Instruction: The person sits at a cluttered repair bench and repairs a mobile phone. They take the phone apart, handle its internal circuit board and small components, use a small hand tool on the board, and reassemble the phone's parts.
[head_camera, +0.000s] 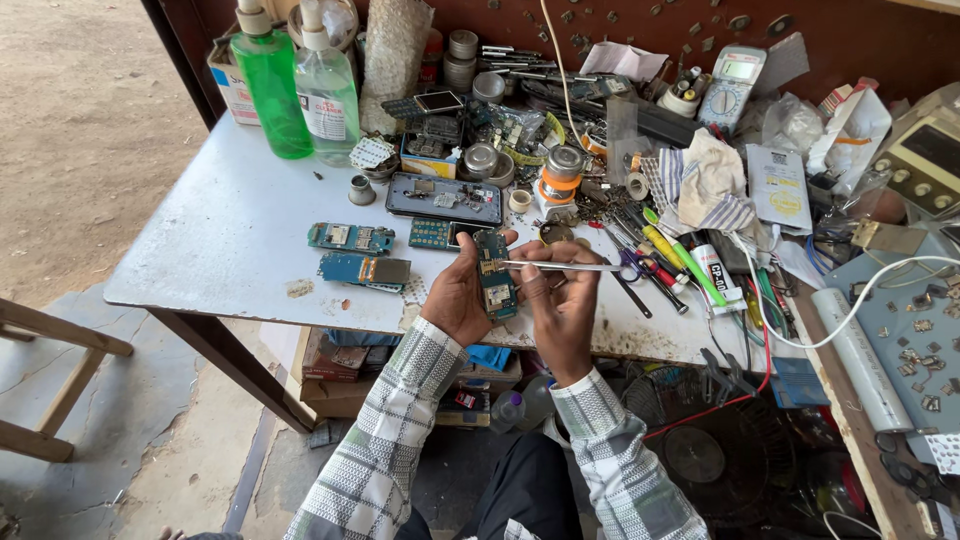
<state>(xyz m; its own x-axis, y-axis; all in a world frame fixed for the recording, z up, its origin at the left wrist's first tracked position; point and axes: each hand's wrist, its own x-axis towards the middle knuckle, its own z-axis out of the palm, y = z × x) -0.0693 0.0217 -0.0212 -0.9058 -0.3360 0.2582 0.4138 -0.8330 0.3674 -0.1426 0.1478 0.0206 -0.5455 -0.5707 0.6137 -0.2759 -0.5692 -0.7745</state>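
My left hand (457, 297) holds a small teal circuit board (494, 273) upright above the table's front edge. My right hand (562, 300) grips metal tweezers (560, 266) that lie level, their tips touching the board's upper part. Both sleeves are grey-and-white checked. On the white table (230, 230) just left of my hands lie two more teal circuit boards (350, 238) (363, 269), and behind them an opened phone body (444, 198).
Two pump bottles, green (270, 85) and clear (327, 90), stand at the back left. A multimeter (732, 85), striped cloth (705, 185), pens, screwdrivers and wires crowd the right side. A wooden bench (40, 380) is at the left; boxes sit under the table.
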